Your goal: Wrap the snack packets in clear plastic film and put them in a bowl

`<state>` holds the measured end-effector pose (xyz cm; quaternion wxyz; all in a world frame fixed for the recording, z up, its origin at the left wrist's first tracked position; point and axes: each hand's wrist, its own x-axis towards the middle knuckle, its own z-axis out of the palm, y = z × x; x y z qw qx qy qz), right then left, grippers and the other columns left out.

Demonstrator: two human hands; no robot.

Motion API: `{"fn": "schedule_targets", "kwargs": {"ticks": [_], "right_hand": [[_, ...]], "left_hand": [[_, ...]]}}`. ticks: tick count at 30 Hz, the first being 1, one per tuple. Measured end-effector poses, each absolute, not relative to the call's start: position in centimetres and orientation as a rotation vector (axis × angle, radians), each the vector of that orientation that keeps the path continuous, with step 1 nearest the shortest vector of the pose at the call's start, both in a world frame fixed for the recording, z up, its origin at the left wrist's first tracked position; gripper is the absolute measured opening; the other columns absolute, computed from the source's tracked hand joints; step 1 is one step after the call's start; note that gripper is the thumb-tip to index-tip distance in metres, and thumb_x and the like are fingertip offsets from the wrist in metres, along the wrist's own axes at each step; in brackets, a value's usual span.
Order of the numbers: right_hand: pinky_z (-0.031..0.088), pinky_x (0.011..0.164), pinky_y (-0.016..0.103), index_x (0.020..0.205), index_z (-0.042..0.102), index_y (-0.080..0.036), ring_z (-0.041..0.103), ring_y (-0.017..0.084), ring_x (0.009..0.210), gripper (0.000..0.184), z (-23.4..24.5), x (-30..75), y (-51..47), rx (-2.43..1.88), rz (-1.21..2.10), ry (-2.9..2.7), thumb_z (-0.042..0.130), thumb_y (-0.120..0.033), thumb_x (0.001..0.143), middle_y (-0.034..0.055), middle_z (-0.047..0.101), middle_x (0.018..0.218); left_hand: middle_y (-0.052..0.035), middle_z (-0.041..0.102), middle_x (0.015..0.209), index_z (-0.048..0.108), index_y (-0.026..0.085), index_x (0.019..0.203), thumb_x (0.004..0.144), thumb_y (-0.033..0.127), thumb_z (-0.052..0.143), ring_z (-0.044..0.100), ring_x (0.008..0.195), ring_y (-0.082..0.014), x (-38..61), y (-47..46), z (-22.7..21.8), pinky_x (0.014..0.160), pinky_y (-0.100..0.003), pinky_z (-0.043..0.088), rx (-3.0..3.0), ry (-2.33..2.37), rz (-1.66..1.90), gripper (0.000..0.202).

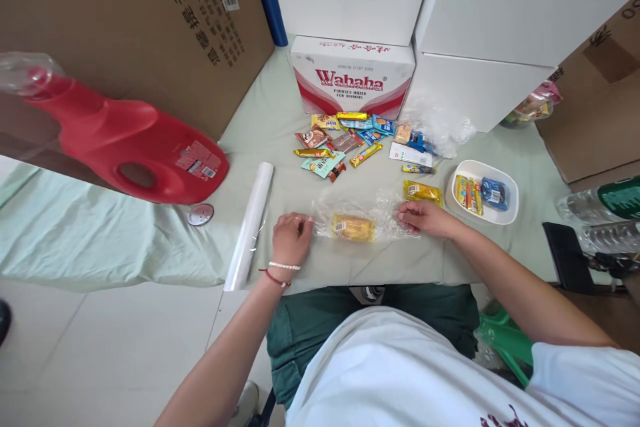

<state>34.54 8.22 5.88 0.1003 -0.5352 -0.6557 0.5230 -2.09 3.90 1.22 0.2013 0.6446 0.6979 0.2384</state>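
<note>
A yellow-wrapped snack (353,228) lies on the cloth between my hands, with crinkled clear plastic film (383,213) around it and spreading out to both sides. My left hand (293,237), fingers curled, pinches the film's left end. At the right end, my right hand (425,219) grips the bunched film between thumb and fingers. Just above my right hand sits another yellow snack packet (423,192). A white plastic roll (250,227) lies at a slant to the left of my left hand.
Several small snack packets (345,143) are heaped before the Wahaba box (354,77). A white tray (507,217) with packets stands at right. A red detergent bottle (125,140) is at left, bottles (595,207) and a black phone-like object (567,257) far right. Cardboard boxes flank the table.
</note>
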Motion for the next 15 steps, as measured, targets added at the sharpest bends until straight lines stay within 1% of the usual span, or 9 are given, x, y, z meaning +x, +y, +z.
{"fn": "schedule_targets", "kwargs": {"ticks": [3,5,7,9,11,12,13,14,15], "right_hand": [[0.05,0.072,0.032,0.093,0.07,-0.02,0.065,0.023,0.081,0.017,7.5,33.7,9.4,-1.763,0.948,-2.446,0.057,-0.031,0.095,0.0087,0.07,0.087],[0.051,0.086,0.037,0.108,0.074,-0.018,0.065,0.028,0.101,0.022,8.3,32.1,10.3,-1.769,0.588,-2.597,0.057,-0.026,0.097,0.0136,0.072,0.107],[0.048,0.102,0.041,0.134,0.067,-0.017,0.059,0.032,0.121,0.038,8.6,30.0,11.4,-1.715,0.445,-2.598,0.059,-0.029,0.098,0.0164,0.067,0.131],[0.043,0.111,0.044,0.152,0.052,-0.014,0.049,0.035,0.136,0.063,8.3,27.7,12.7,-1.694,0.427,-2.561,0.068,-0.035,0.095,0.0189,0.057,0.149],[0.044,0.11,0.042,0.157,0.046,-0.01,0.047,0.036,0.139,0.079,7.8,25.7,14.1,-1.74,0.51,-2.547,0.076,-0.04,0.091,0.0217,0.059,0.147],[0.046,0.106,0.04,0.155,0.049,-0.009,0.051,0.035,0.135,0.077,7.6,24.9,14.7,-1.772,0.593,-2.547,0.077,-0.04,0.09,0.0213,0.065,0.138],[0.048,0.1,0.036,0.149,0.056,-0.01,0.057,0.033,0.127,0.068,7.5,24.2,15.2,-1.789,0.695,-2.551,0.077,-0.038,0.091,0.0188,0.071,0.126],[0.048,0.093,0.032,0.14,0.064,-0.011,0.063,0.029,0.117,0.053,7.6,23.7,15.5,-1.785,0.796,-2.549,0.074,-0.034,0.093,0.0151,0.075,0.115],[0.048,0.087,0.029,0.129,0.071,-0.014,0.066,0.025,0.107,0.037,7.7,23.2,15.6,-1.764,0.879,-2.539,0.07,-0.03,0.096,0.0113,0.077,0.106]], "left_hand": [[-0.0154,0.07,0.098,0.071,0.021,0.079,0.092,0.042,0.052,0.059,0.115,-0.037,-0.9,5.4,1.0,0.102,-0.055,0.048,1.846,2.194,0.566,0.031],[-0.0156,0.068,0.104,0.073,0.021,0.084,0.089,0.038,0.055,0.058,0.115,-0.0367,-0.4,5.8,0.6,0.101,-0.054,0.049,1.809,2.242,0.592,0.026],[-0.0151,0.067,0.11,0.073,0.019,0.096,0.085,0.032,0.056,0.059,0.114,-0.0343,-0.2,5.9,0.1,0.103,-0.052,0.049,1.769,2.213,0.697,0.024],[-0.0151,0.065,0.121,0.069,0.018,0.115,0.08,0.028,0.058,0.059,0.12,-0.0324,-0.1,5.7,-0.3,0.11,-0.051,0.047,1.767,2.137,0.817,0.038],[-0.0149,0.062,0.135,0.059,0.019,0.134,0.077,0.028,0.061,0.054,0.132,-0.0324,0.1,5.6,-0.4,0.12,-0.054,0.038,1.806,2.059,0.869,0.058],[-0.0141,0.061,0.139,0.053,0.019,0.142,0.077,0.029,0.063,0.051,0.138,-0.033,0.3,5.6,-0.4,0.124,-0.056,0.032,1.832,2.033,0.857,0.067],[-0.0133,0.062,0.14,0.049,0.02,0.147,0.077,0.032,0.065,0.048,0.142,-0.0338,0.5,5.6,-0.3,0.126,-0.058,0.026,1.852,2.022,0.826,0.073],[-0.0128,0.064,0.137,0.048,0.021,0.149,0.078,0.035,0.067,0.048,0.141,-0.0346,0.8,5.7,-0.2,0.127,-0.059,0.024,1.864,2.026,0.785,0.075],[-0.0125,0.067,0.131,0.051,0.021,0.148,0.079,0.038,0.068,0.05,0.138,-0.0354,1.1,5.9,-0.1,0.126,-0.059,0.025,1.866,2.04,0.741,0.073]]}}
